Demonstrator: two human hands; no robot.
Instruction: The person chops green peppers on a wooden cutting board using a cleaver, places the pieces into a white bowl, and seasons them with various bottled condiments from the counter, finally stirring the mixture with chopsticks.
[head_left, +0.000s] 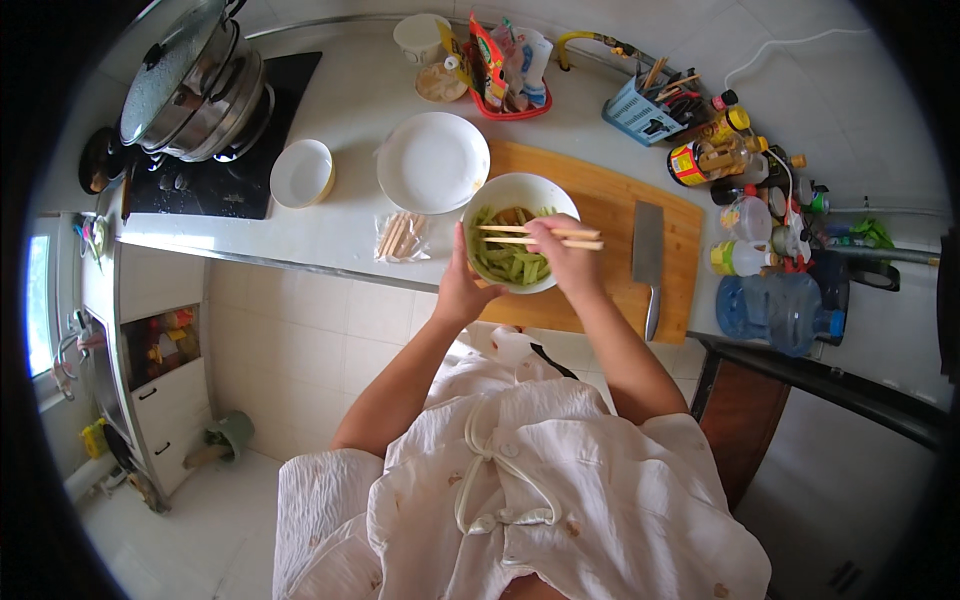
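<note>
A white bowl (525, 181) stands at the left part of the wooden cutting board (611, 187). In it lie green vegetable strips (516, 264), with something brownish at the far side. My left hand (463, 289) grips the bowl by its near left rim. Wooden chopsticks (501, 234) are held in my right hand (566, 255), their tips down among the strips. To the right on the board rests a cleaver (648, 240) with a metal handle. A white plate (433, 161) sits just beyond the bowl, and a clear packet of light brown sticks (401, 238) lies left of it.
A lidded steel steamer pot (195, 90) stands on the black cooktop (217, 191). Nearby is a small white bowl (301, 174). At the back are a red basket (517, 112) of packets and a blue utensil basket (637, 112). Sauce bottles (697, 161) and a blue water jug (772, 307) line the right.
</note>
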